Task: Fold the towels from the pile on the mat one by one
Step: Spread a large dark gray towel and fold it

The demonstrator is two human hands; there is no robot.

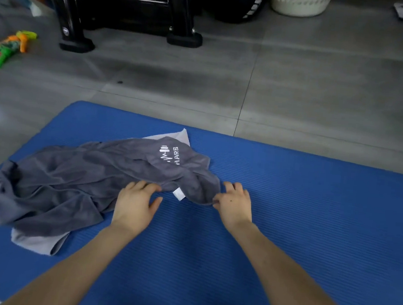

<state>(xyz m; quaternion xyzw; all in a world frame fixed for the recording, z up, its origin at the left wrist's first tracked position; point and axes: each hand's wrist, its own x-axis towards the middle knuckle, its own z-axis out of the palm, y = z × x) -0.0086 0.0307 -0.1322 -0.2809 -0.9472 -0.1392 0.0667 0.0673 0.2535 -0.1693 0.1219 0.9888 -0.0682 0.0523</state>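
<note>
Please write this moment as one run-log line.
dark grey towel: crumpled on blue mat | left hand: touches near edge | right hand: at corner, grip unclear

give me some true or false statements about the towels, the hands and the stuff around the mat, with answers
1. The dark grey towel lies crumpled on the blue mat. True.
2. The lighter grey towel lies on top of the dark one. False: it lies underneath, showing only at the far edge and the near left corner.
3. The left hand and the right hand are both at the dark towel's near edge. True.
4. The white basket stands on the mat. False: it stands on the grey floor well beyond the mat.
5. The white logo on the dark towel faces up. True.
</note>
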